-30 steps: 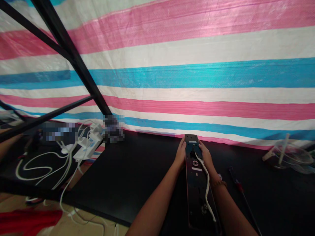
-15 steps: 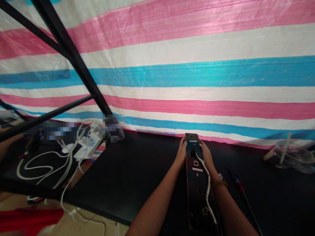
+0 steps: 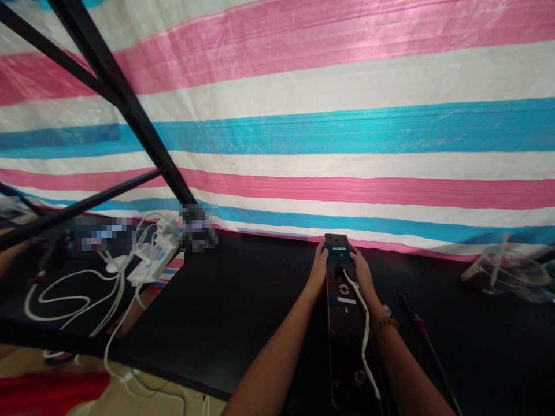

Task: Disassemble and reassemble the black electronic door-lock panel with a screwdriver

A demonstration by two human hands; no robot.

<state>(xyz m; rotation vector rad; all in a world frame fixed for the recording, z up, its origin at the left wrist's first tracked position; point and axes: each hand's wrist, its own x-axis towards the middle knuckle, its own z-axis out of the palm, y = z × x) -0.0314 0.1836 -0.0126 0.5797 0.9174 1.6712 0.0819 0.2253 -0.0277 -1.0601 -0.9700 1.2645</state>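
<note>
A long dark panel, with screws, small labels and a round opening on its upper face, lies lengthwise in front of me between both forearms. My left hand grips its left edge near the far end. On the opposite edge, my right hand holds it too, a beaded bracelet on the wrist. From a hole near the far end, a white cable runs along the panel toward me. The fingers' undersides are hidden by the panel. Right of my right forearm, a screwdriver with a long dark shaft lies on the black table.
At left, a white power strip sits among tangled white cables. A black metal frame rises there. Clear plastic cups lie at far right. A striped tarp hangs behind the table. Part of another person's arm shows at far left.
The view has shifted slightly. Both hands keep the same hold on the panel, and nothing has been let go.
</note>
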